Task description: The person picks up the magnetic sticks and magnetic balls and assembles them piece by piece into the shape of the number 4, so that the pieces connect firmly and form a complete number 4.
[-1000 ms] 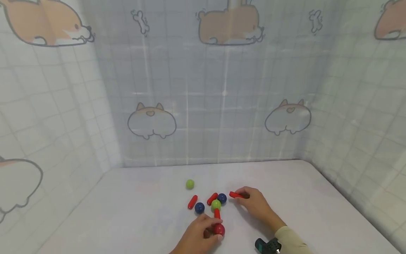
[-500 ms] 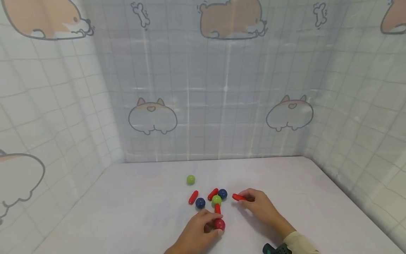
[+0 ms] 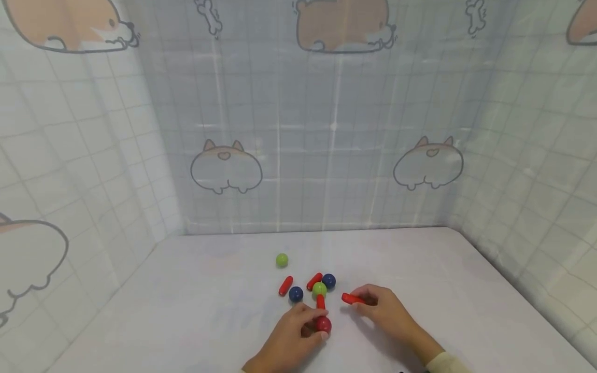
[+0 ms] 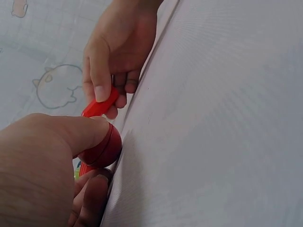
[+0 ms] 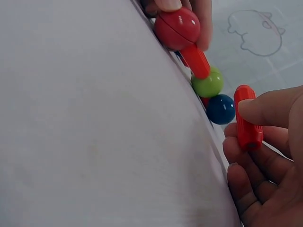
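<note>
My left hand pinches a glossy red ball between thumb and fingers, low over the white table. From that ball a short red rod runs away from me to a green ball, forming a line. To the right, my right hand holds another red rod between thumb and fingers; its free end points left towards the line. In the right wrist view the rod shows ribbed sides and a dark spot on its end. A dark blue ball lies just behind the green one.
Left of the line lie a second blue ball and a loose red rod. One more red rod rests by the far blue ball. Another green ball sits farther back. A patterned curtain surrounds the white table.
My right hand with its rod has drawn a little nearer to me, close beside the line. My left hand keeps its grip on the red ball. The head view has tilted slightly downward.
</note>
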`<action>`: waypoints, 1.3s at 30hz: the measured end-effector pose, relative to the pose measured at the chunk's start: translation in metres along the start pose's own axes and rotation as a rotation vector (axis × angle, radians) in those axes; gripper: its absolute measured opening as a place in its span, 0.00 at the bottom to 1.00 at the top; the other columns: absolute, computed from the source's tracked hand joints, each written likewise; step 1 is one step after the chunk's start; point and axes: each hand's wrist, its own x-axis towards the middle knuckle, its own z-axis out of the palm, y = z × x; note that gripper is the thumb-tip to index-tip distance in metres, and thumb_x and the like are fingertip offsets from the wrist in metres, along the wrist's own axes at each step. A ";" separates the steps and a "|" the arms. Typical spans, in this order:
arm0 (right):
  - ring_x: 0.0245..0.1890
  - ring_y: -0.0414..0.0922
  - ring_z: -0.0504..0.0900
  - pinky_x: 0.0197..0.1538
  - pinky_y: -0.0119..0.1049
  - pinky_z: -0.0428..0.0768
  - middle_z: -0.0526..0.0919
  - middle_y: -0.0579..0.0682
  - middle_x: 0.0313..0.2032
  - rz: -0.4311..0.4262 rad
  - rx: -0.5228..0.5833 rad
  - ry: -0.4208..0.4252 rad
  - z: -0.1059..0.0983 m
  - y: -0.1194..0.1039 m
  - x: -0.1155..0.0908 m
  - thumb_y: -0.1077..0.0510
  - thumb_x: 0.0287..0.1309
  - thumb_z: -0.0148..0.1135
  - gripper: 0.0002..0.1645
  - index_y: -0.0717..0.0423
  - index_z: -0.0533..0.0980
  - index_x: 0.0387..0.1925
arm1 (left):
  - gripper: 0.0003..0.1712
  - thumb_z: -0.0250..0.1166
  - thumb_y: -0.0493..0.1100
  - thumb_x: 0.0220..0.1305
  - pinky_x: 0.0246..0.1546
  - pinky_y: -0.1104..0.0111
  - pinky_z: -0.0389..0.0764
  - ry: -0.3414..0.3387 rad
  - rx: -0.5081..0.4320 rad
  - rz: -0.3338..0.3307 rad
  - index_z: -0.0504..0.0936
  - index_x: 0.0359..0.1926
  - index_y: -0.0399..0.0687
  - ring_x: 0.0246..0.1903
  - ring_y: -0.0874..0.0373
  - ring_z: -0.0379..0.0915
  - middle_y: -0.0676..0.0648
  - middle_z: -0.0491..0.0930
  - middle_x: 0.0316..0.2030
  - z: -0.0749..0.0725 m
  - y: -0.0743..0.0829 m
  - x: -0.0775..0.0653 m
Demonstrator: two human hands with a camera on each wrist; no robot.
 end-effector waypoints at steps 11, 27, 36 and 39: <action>0.44 0.45 0.80 0.49 0.42 0.83 0.84 0.48 0.47 -0.017 0.008 -0.039 -0.005 -0.002 -0.008 0.57 0.57 0.72 0.18 0.53 0.84 0.51 | 0.27 0.75 0.52 0.57 0.37 0.70 0.82 0.007 -0.003 0.007 0.84 0.59 0.62 0.36 0.62 0.73 0.60 0.73 0.40 0.002 0.002 0.001; 0.44 0.46 0.77 0.49 0.44 0.83 0.82 0.46 0.45 0.014 0.013 -0.109 -0.001 -0.006 -0.016 0.57 0.56 0.72 0.16 0.50 0.83 0.48 | 0.27 0.77 0.49 0.55 0.37 0.67 0.84 0.007 0.005 -0.022 0.84 0.58 0.58 0.36 0.62 0.74 0.59 0.74 0.40 -0.001 0.008 -0.001; 0.43 0.46 0.78 0.51 0.45 0.81 0.83 0.44 0.43 -0.011 0.016 -0.181 0.001 -0.008 -0.017 0.58 0.58 0.70 0.13 0.49 0.83 0.46 | 0.26 0.76 0.51 0.56 0.38 0.70 0.83 0.024 0.024 0.002 0.84 0.57 0.58 0.36 0.63 0.74 0.60 0.74 0.39 -0.002 0.006 -0.002; 0.44 0.46 0.78 0.52 0.45 0.81 0.83 0.43 0.43 -0.012 0.007 -0.185 0.001 -0.008 -0.016 0.57 0.58 0.70 0.13 0.48 0.83 0.46 | 0.27 0.76 0.52 0.56 0.38 0.70 0.83 0.024 0.021 0.002 0.84 0.57 0.59 0.36 0.63 0.74 0.60 0.74 0.39 -0.003 0.006 -0.002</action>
